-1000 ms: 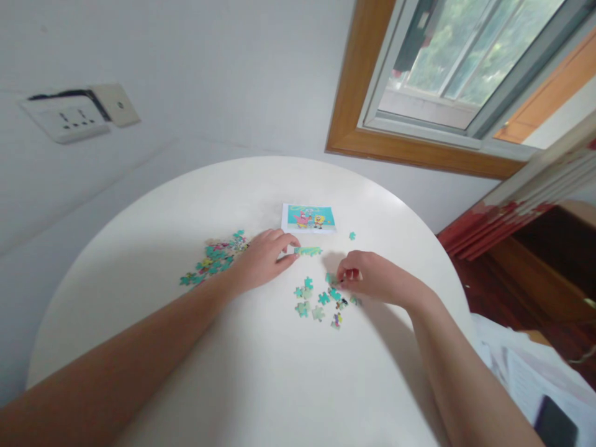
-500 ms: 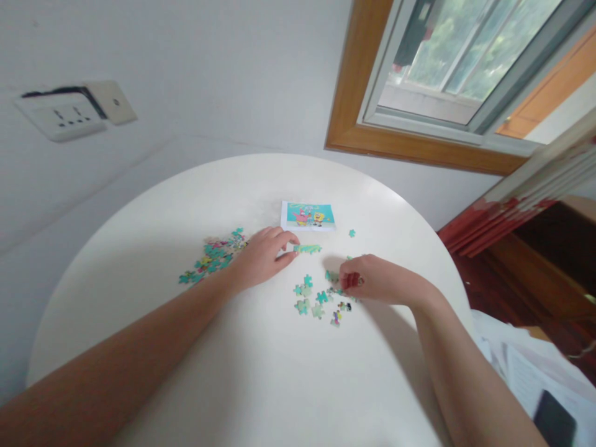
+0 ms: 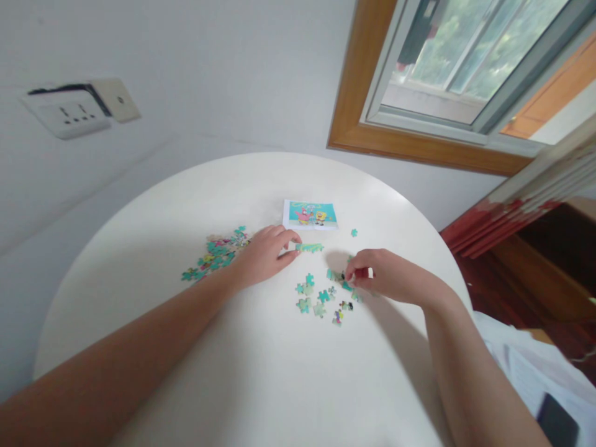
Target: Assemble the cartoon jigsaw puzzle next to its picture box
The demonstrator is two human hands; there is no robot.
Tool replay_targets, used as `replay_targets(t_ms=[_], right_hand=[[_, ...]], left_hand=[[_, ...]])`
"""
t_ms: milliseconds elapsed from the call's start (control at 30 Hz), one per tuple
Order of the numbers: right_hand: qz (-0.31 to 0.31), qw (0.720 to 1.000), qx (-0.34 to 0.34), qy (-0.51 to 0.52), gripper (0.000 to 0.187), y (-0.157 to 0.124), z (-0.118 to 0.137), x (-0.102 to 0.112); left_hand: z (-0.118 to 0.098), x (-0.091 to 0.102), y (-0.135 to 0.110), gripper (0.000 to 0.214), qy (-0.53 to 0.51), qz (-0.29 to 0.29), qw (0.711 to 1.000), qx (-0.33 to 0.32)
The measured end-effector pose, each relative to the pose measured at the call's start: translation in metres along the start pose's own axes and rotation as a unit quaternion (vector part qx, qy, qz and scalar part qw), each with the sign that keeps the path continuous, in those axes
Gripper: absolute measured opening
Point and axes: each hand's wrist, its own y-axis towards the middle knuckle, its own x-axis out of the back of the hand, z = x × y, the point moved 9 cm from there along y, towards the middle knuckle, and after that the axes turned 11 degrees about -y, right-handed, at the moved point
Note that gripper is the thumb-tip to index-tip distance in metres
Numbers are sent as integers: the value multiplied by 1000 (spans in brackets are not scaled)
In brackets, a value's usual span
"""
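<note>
A short strip of joined green puzzle pieces [image 3: 311,247] lies on the white table. My left hand [image 3: 266,253] rests beside it, thumb and index finger closed on the strip's left end. Over the loose puzzle pieces [image 3: 323,296] on the right, my right hand [image 3: 379,273] is closed in a pinch. A small puzzle piece [image 3: 343,275] with a dark patch shows at its fingertips, partly hidden. Just behind the strip lies a picture card [image 3: 311,215] with cartoon figures on turquoise.
A larger heap of puzzle pieces [image 3: 216,256] spreads left of my left hand, partly covered by it. One lone teal piece [image 3: 354,233] lies right of the card. The round table [image 3: 261,372] meets the wall near a window frame [image 3: 419,154]. Papers and a dark phone [image 3: 557,422] are at lower right.
My right hand has shifted slightly right and turned, its fingertips now pinched together, uncovering several loose pieces. The left hand stays at the strip. The view has moved slightly.
</note>
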Motion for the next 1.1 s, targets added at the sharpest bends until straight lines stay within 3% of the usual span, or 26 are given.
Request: replay_targets(t_ms=[200, 300, 600, 933, 1000, 1100], right_hand=[[-79, 991, 108, 19, 29, 12, 50, -6], [-77, 988, 130, -16, 29, 20, 65, -17], [-72, 989, 125, -23, 18, 22, 55, -20], [-40, 998, 24, -39, 14, 16, 35, -14], [-43, 998, 32, -35, 16, 15, 38, -13], [-10, 995, 95, -2, 18, 13, 54, -23]], left_hand=[[0, -1, 0, 19, -2, -3, 1000, 0], [1, -1, -1, 20, -1, -2, 1000, -1], [0, -1, -1, 20, -3, 1, 1000, 6], [2, -1, -2, 19, -9, 1, 1000, 16], [1, 0, -2, 19, -12, -1, 1000, 15], [0, 1, -2, 19, -14, -1, 1000, 12]])
